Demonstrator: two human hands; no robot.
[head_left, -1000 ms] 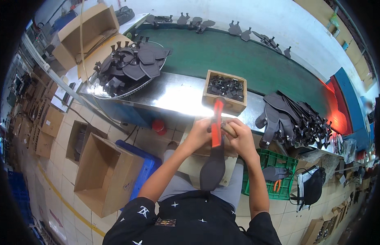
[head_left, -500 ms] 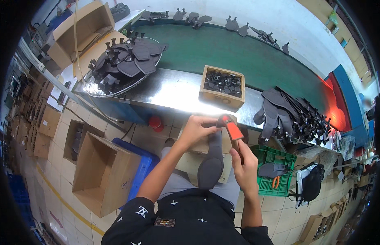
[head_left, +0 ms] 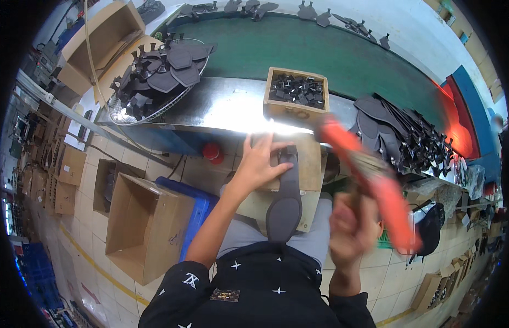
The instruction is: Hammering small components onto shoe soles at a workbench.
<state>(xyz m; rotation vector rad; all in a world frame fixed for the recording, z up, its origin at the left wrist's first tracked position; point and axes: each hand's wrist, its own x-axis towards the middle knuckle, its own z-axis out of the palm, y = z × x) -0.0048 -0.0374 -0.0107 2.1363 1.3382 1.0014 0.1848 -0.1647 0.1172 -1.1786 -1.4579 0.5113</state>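
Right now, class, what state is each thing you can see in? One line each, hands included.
Left hand: open, fingers spread, thumb over the grey sole
Right hand: closed round the orange tool
Orange tool: held tilted, blurred
Grey sole: lengthwise, partly covered by the left hand
Wooden box: open, filled with small dark pieces
Wire basket: heaped with grey pieces
Large floor carton: open

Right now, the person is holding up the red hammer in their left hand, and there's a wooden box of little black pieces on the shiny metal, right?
Not quite: the head view shows the red hammer in the right hand. The wooden box of little black pieces does sit on the shiny metal.
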